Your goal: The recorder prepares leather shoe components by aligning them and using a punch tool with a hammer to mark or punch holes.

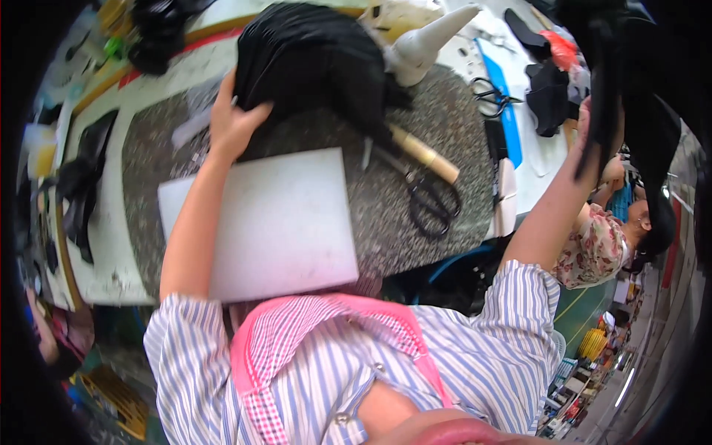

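Left hand [233, 119] flat on black fabric [311, 55], fingers spread and curled over its near edge, pressing the heap down rather than pinching it. Fabric bunched in a dark mound at the far side of the speckled grey mat [423, 200], spilling toward the middle. Right hand [593, 141] up and out to the right, clear of the table, closed around a long black strip [604, 89] hanging from above; fingers mostly hidden behind that strip, so exact grip hard to read. Just below the left wrist, a white board [274, 222] lying flat on the mat, nearest the body. Right of the board, black-handled scissors [430, 200], blades pointing up toward the fabric. Beside them a wooden handle [426, 156], angled, partly tucked under the black heap. Behind the fabric, a white cone-shaped form [430, 41]. Further right, a second, smaller pair of scissors [491, 96] next to a blue strip [504, 111] on the white tabletop [111, 245]. Beyond the right arm, another person in a floral top [593, 252].
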A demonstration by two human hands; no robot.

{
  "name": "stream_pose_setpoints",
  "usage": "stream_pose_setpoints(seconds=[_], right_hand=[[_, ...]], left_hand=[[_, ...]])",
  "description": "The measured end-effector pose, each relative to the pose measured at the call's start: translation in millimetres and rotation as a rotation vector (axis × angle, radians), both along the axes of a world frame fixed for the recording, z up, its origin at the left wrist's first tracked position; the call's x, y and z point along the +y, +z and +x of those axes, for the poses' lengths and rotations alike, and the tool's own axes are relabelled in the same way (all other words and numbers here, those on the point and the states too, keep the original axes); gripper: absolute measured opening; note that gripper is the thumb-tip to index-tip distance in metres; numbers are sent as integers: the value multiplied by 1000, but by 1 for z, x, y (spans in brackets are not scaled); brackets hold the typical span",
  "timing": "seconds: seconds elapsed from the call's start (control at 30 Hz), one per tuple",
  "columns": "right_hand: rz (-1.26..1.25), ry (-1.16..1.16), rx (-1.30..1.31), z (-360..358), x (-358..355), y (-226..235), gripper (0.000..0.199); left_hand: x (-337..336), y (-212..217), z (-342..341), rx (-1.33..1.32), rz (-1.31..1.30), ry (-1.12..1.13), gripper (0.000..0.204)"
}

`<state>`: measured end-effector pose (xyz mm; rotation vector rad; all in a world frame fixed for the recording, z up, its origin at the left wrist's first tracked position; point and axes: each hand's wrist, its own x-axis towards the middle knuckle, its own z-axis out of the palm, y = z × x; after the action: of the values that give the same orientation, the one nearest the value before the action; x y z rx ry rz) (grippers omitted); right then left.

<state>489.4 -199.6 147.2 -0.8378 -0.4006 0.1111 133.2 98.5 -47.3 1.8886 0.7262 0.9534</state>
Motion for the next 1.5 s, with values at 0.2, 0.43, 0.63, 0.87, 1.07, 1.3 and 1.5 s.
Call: stream_pose_setpoints(seconds=[0.2, 0.43, 0.63, 0.87, 1.07, 1.3, 1.5], right_hand=[[261, 146, 620, -212, 126, -88, 18], [-168, 127, 401, -294, 176, -189, 34], [-661, 88, -268, -275, 135, -246, 35], [-1290, 659, -232, -227, 41, -130, 29], [-951, -4, -452, -21, 88, -141, 51], [-1120, 428, -911, 32, 199, -139, 58], [-1106, 279, -707, 49, 169, -131, 47]], left_hand=[[14, 29, -14, 138, 189, -17, 70], [7, 24, -64, -175, -211, 288, 35], [-66, 70, -45, -48, 480, 17, 53], [-18, 49, 5, 180, 885, -124, 58], [1, 41, 17, 127, 957, -254, 64], [-17, 32, 14, 132, 800, -287, 64], [-14, 35, 16, 85, 767, -248, 61]])
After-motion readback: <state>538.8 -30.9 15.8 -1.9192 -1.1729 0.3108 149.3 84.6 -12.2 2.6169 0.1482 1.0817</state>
